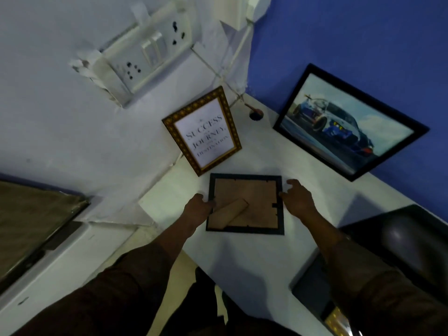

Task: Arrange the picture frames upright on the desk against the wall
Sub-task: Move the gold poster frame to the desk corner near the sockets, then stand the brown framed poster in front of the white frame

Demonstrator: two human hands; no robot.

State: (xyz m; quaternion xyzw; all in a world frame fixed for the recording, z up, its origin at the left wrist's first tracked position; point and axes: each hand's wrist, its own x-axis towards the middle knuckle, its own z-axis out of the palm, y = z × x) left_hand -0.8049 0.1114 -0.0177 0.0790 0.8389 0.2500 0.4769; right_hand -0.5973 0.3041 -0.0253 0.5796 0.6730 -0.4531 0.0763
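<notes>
A: In the head view, which is the only one, where does the work stand?

B: Two frames already stand upright. The gold frame (202, 130) leans on the white wall (60, 117), and the car picture (349, 123) leans on the blue wall (363, 32). The third one, the dark frame (244, 204), lies face down on the white desk (254, 258), just in front of the gold frame. Its brown back and its stand flap (230, 210) look up.

A: And the hands?

B: The left hand (197, 207) touches the left edge of the dark frame, fingers curled at the rim. The right hand (297, 197) is at the right edge, fingers spread, thumb lifted. Neither hand has closed on the frame as far as one can see; it seems the person only begins to take it.

A: What may go wrong from here?

B: I think of three things. The frame lies flat, so the fingers must go under the thin rim; if they slip, it can drop back on the desk. When it is turned up, its top corner may knock the gold frame, which stands very near and only leans. Also the flap is half open; if it is not pulled out well, the frame may fall forward after release.
</notes>
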